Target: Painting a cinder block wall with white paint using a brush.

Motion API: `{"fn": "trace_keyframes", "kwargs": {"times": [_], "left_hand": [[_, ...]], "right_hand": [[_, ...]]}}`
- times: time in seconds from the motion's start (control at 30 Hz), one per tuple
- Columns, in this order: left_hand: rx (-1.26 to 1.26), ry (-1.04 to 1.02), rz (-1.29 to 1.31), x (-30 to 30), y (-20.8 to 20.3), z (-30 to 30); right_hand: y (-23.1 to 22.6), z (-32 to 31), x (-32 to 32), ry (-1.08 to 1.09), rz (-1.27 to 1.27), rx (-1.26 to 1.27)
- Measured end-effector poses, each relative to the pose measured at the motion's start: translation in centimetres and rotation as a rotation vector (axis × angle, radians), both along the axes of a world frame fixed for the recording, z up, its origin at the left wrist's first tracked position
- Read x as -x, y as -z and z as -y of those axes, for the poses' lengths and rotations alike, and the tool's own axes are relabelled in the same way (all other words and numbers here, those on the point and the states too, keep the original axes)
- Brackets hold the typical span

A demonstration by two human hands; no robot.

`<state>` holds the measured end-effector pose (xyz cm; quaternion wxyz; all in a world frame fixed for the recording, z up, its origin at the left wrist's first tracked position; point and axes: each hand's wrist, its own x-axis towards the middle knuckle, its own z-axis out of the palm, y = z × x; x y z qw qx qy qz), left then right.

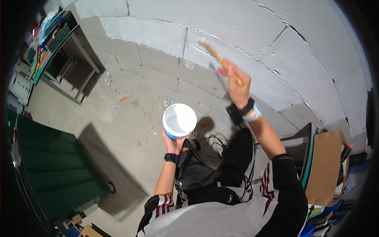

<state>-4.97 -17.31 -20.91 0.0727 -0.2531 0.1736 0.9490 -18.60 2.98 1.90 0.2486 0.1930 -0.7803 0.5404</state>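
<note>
My left hand (173, 144) grips a white plastic tub (172, 115) from below, its open mouth facing up; a blue band shows low on its side. The inside looks white, and I cannot make out how full it is. In my right hand (237, 86), raised toward the wall, is a wooden-handled paintbrush (215, 55). Its pale, blurred bristle end is at the block wall (158, 33); whether it touches the surface is hard to tell. The upper blocks look whiter than the grey lower ones.
At the far left stands a table (59, 43) piled with bags and tools. A dark green wheeled container (55, 158) fills the lower left. Beside my right arm is a cardboard piece (324, 168). An orange scrap (123, 99) lies on the floor, and black cables (213, 138) hang near my legs.
</note>
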Motion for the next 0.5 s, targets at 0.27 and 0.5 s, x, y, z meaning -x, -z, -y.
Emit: {"fn": "trace_keyframes", "kwargs": {"times": [0.27,0.5], "left_hand": [[-0.013,0.118,-0.057,0.0,-0.1,-1.4],[0.081,0.239,-0.131,-0.2,-0.7,-4.5]], "right_hand": [[3.5,-11.3,-13.0,0.133,0.025,-0.287],[7.0,-21.1,-18.0,0.207,0.541,1.020]]}}
